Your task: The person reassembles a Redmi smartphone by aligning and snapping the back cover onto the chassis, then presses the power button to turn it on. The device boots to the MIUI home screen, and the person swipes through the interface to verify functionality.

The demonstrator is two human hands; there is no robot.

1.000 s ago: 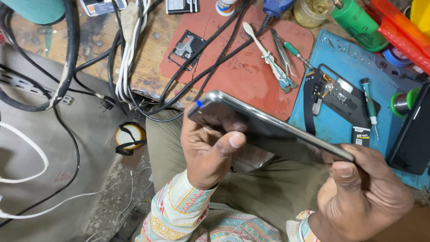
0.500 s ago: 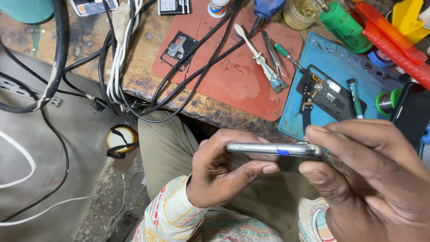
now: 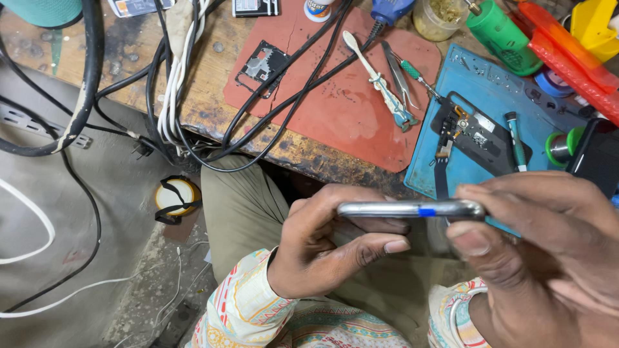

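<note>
A slim silver-edged phone (image 3: pixel 406 209) is held level and edge-on over my lap, just in front of the workbench. My left hand (image 3: pixel 329 248) cups it from below at its left end, thumb under the edge. My right hand (image 3: pixel 548 251) grips its right end, thumb beneath and fingers curled over the top. A small blue mark shows on the phone's side edge. The screen and the back of the phone are hidden at this angle.
On the wooden bench lie a red mat (image 3: pixel 348 96) with a phone part (image 3: pixel 261 67), a toothbrush (image 3: pixel 380 84) and tweezers (image 3: pixel 396 74), and a blue mat (image 3: pixel 480 96) with a dark phone part (image 3: pixel 480 138) and a screwdriver (image 3: pixel 516 138). Black and white cables (image 3: pixel 174 90) hang at left.
The phone has turned from a tilted pose showing its face to flat and edge-on. My right hand moved up over its right end. The view shifted slightly.
</note>
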